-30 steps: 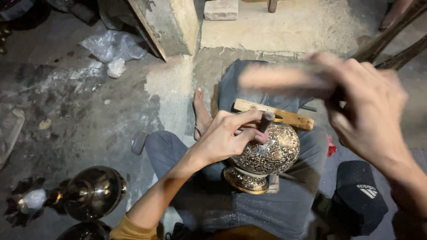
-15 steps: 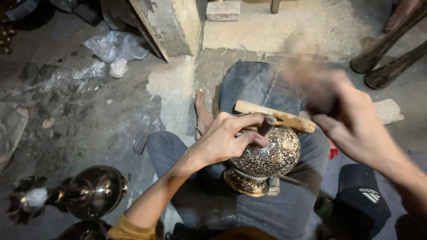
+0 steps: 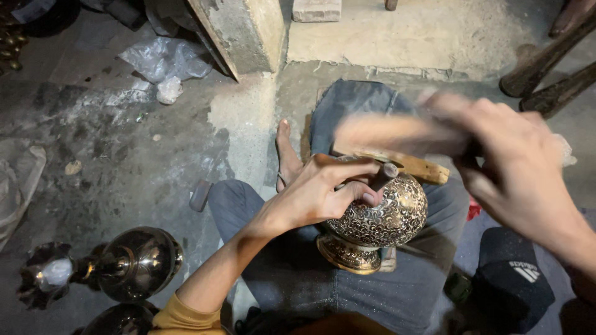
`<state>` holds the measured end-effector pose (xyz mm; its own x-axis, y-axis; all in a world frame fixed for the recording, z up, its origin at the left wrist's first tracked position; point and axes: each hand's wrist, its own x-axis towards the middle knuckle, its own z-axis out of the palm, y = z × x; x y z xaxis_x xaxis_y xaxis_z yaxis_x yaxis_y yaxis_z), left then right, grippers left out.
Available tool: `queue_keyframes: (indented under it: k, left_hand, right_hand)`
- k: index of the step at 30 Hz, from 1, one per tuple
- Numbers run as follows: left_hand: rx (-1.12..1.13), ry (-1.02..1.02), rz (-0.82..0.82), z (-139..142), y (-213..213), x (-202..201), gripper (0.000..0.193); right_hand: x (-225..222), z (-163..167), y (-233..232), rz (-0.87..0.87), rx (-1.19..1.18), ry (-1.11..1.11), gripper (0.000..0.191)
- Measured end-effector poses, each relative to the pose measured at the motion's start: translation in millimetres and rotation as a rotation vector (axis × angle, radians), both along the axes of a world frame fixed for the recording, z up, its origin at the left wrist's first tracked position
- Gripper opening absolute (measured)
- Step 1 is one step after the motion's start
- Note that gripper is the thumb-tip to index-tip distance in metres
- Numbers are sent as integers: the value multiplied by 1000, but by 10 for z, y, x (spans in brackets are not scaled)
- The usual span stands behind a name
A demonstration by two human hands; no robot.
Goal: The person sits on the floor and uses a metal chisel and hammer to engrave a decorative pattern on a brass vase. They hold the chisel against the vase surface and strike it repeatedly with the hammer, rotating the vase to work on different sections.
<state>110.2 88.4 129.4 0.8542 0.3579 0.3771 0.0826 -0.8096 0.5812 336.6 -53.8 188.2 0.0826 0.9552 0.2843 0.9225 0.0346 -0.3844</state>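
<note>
Engraved brass vase is lodged on the seated person's lap, resting against a wooden block. A punch is pinched in the left hand and set on the vase's upper shoulder. The right hand — closed round a blurred mallet — is seen lower than 0.5 s ago, nearer the punch. 1 plain vase stands on the floor.

I look down on a grimy, stained concrete floor, dimly lit. A raised, paler concrete slab runs along the top, with a concrete block leaning at its corner. Crumpled clear plastic lies nearby. Two dark wooden legs slant in at upper right.
</note>
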Motion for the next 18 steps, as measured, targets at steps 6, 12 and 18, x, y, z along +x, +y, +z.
queue_keyframes:
  k: [6, 12, 18]
  left_hand:
    - [-390, 33, -219, -138, 113, 46, 27]
    - [-469, 12, -238, -48, 103, 54, 30]
    - [-397, 24, -186, 129, 61, 73, 34]
  right_hand:
    - [-36, -110, -52, -41, 26, 53, 72]
    - [-24, -237, -184, -237, -166, -101, 80]
    - [227, -205, -286, -170, 169, 316, 62]
